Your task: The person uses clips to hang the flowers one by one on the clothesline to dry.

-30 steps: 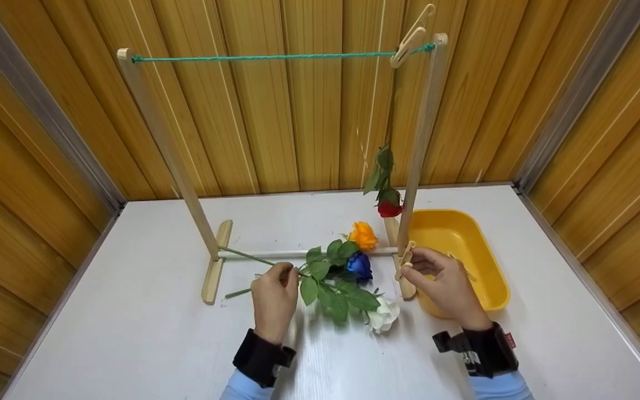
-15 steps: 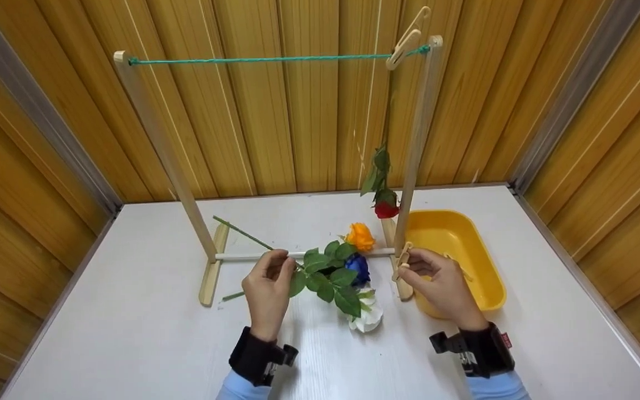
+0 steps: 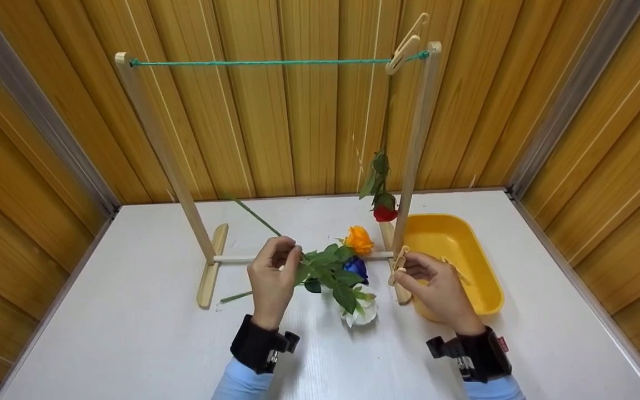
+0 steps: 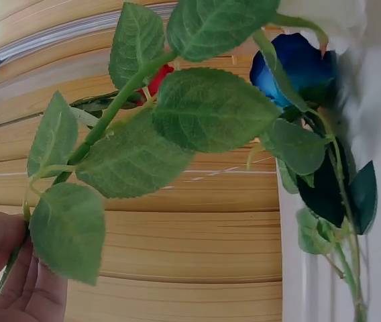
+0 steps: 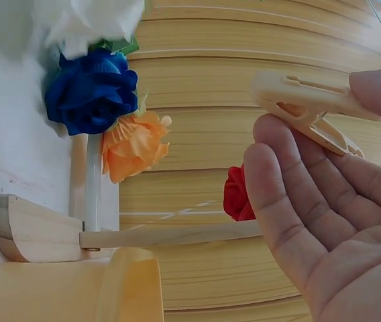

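Note:
My left hand (image 3: 274,280) pinches the green stem of a white rose (image 3: 360,309), whose cut end tilts up to the left. Its leaves (image 4: 214,107) spread in front of the fingers in the left wrist view. Between thumb and fingertips my right hand (image 3: 436,286) holds a beige clothespin (image 5: 311,111), beside the rack's right foot. A blue rose (image 3: 356,268) and an orange rose (image 3: 359,240) lie on the table behind the white one. A red rose (image 3: 385,210) hangs head down from the cord, held by another clothespin (image 3: 403,54).
A wooden rack with a left post (image 3: 164,150) and right post (image 3: 415,150) carries a green cord (image 3: 264,63). The yellow basin (image 3: 484,261), with a clothespin (image 3: 456,271) in it, stands right of the rack. Wood-patterned walls (image 3: 314,128) enclose the white table (image 3: 131,322).
My left hand has lifted the white rose's stem, its cut end swinging up and away from the table, and the bloom has shifted left. My right hand keeps holding the clothespin near the basin.

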The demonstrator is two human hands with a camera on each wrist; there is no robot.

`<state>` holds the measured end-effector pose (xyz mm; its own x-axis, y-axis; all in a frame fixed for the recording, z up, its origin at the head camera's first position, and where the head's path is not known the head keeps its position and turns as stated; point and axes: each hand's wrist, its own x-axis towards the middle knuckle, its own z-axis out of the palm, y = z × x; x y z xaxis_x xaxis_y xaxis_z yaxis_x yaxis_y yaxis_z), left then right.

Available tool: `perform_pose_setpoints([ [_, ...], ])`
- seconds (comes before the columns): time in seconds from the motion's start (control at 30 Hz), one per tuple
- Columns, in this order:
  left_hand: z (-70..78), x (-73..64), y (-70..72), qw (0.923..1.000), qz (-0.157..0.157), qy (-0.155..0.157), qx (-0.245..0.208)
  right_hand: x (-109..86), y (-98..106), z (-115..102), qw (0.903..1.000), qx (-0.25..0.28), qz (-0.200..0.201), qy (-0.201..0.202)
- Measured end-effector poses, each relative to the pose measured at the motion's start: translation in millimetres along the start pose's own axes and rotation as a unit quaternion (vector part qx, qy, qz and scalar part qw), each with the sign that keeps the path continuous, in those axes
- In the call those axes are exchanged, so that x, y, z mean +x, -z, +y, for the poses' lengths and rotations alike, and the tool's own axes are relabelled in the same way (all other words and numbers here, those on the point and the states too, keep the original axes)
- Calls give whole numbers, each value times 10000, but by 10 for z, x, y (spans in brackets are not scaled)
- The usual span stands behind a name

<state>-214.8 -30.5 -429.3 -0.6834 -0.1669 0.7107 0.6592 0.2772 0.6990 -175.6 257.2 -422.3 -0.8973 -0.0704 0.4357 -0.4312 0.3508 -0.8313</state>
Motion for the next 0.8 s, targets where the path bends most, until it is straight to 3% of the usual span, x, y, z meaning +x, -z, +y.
perform_pose_setpoints([
  [0.17, 104, 133, -31, 9988, -363, -325, 49, 23, -4, -30, 9998, -107, -145, -4],
  [0.37, 250, 315, -57, 9958, -725, -473, 313, 152, 15, -158, 9990, -169, -404, -7],
  [0.8, 480, 809, -115, 9818, -1416, -1104, 614, 738, 136, -579, 9928, -358, -980, 585],
])
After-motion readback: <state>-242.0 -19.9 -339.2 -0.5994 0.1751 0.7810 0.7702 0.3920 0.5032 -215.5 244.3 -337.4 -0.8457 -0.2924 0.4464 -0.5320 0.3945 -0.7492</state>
